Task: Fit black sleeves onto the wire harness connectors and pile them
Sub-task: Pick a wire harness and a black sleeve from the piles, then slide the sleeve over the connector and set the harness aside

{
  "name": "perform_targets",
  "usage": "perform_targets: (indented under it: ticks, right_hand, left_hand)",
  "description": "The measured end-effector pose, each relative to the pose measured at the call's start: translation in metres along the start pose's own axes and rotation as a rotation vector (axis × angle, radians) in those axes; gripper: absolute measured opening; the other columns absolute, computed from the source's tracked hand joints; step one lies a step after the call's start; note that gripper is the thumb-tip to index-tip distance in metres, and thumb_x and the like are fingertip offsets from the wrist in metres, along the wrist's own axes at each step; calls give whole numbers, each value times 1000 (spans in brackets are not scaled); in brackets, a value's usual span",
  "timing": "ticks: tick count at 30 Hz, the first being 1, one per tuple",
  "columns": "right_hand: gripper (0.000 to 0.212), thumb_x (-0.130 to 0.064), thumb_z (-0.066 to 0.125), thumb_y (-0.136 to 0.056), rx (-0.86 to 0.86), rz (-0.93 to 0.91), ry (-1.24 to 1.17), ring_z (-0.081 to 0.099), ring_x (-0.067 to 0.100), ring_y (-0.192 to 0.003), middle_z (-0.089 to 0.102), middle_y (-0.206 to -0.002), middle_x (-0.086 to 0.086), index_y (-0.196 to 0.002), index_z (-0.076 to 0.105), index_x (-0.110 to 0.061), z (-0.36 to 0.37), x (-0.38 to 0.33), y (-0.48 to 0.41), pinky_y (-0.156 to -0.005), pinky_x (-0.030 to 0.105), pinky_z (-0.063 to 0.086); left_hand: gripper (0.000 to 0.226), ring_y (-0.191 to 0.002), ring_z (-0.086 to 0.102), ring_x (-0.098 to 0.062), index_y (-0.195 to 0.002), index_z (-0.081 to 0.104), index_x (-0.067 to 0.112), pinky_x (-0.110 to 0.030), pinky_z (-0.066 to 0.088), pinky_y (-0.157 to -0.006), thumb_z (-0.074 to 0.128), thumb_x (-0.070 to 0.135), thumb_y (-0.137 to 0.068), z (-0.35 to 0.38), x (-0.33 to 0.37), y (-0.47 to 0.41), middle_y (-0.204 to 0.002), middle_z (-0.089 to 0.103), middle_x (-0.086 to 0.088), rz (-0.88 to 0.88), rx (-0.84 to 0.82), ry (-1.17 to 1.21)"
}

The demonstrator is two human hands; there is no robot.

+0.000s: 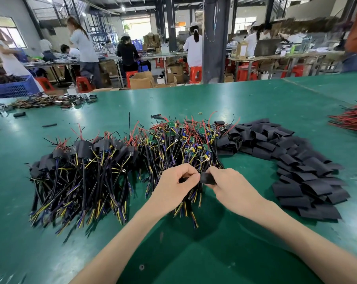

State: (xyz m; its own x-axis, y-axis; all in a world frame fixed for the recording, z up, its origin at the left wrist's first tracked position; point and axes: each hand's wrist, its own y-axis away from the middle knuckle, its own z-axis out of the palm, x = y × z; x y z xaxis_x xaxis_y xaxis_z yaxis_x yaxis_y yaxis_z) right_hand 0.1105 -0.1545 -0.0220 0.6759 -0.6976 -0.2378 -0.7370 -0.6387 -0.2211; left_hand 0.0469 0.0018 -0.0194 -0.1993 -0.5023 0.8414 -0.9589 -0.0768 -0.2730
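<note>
Black sleeve (207, 178) pinched in right hand (232, 184) at centre frame; left hand (176, 182) grips harness (191, 198) wires; loose sleeves pile (296, 160) at right on green table (255, 99)

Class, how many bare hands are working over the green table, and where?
2. The left hand grips a harness, centre; the right hand beside it pinches a black sleeve. Hands of background workers may be hidden.

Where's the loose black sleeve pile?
Head view: flat black sleeve pile on the right side of the green table, beside the unsleeved wire harness heap.
</note>
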Motion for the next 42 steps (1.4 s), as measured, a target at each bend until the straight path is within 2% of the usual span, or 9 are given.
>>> perform_targets:
  ticks: [5, 8, 13, 18, 25, 31, 34, 38, 42]
  right_hand:
    - [8, -14, 46, -94, -22, 27, -69, 53, 31, -81, 59, -92, 9, -102, 43, -14, 1, 3, 0, -72, 40, 45]
    - [28, -13, 50, -92, 63, 28, -145, 52, 29, -93, 56, -102, 5, -119, 43, -17, 2, 6, -3, -80, 38, 43]
    - [57, -20, 63, -83, 347, 124, 62, 40, 30, -113, 47, -123, 9, -134, 40, -10, 1, 22, -9, -94, 41, 34]
    - [61, -28, 61, -81, 282, 329, 239, 40, 31, -117, 45, -127, 12, -135, 37, -9, 3, 37, -13, -96, 43, 33]
    - [49, -35, 57, -82, 2, 640, 323, 34, 36, -120, 38, -123, 12, -122, 41, -13, -5, 54, -12, -93, 54, 39]
    - [47, -28, 40, -91, -229, 794, 277, 11, 44, -135, 19, -146, 17, -136, 33, -15, -21, 68, -9, -92, 79, 18]
    - [49, -22, 32, -93, -329, 831, 220, 14, 43, -135, 13, -148, 15, -141, 25, -15, -27, 67, -7, -97, 74, 23]
    - [45, -20, 43, -91, -236, 721, 230, 33, 41, -125, 29, -137, 19, -133, 35, -8, -26, 55, -5, -99, 55, 38]
    - [33, -12, 51, -85, -121, 493, 211, 49, 35, -110, 44, -117, 16, -116, 42, -6, -22, 53, -6, -87, 37, 42]
  left_hand:
    - [21, -58, 41, -6, -73, 58, 22, -21, 34, -60, 58, 12, -92, 0, -1, 0, -65, 54, 6, 13, 14, -25]
    - [20, -53, 39, -2, -73, 58, 22, -16, 31, -54, 59, 12, -90, -6, 3, -1, -60, 52, 11, 56, 88, -107]
    - [9, -61, 50, -5, -80, 64, 12, -19, 38, -61, 61, 11, -89, -59, 10, -12, -69, 59, 5, 267, 669, -406]
    - [20, -82, 46, -28, -86, 61, 1, -30, 34, -67, 51, 16, -95, -133, -21, -22, -81, 57, -17, 264, 1102, -898]
    - [14, -91, 48, -40, -77, 66, -3, -48, 45, -71, 58, 5, -86, -135, -59, -15, -80, 61, -25, -168, 814, -982]
    - [21, -100, 46, -37, -95, 69, 3, -44, 38, -85, 57, 15, -83, -123, -24, -19, -102, 59, -22, -166, 965, -933]
    - [15, -88, 54, -31, -94, 64, 5, -37, 44, -76, 54, 8, -84, -95, -11, -33, -94, 61, -16, -20, 821, -831]
    - [18, -88, 60, -36, -102, 55, -2, -34, 47, -70, 46, 9, -91, -60, -29, -60, -98, 62, -21, -337, 407, -882]
    - [12, -84, 57, -37, -93, 52, -2, -35, 40, -64, 50, 10, -94, -54, -43, -73, -98, 60, -23, -413, 400, -843]
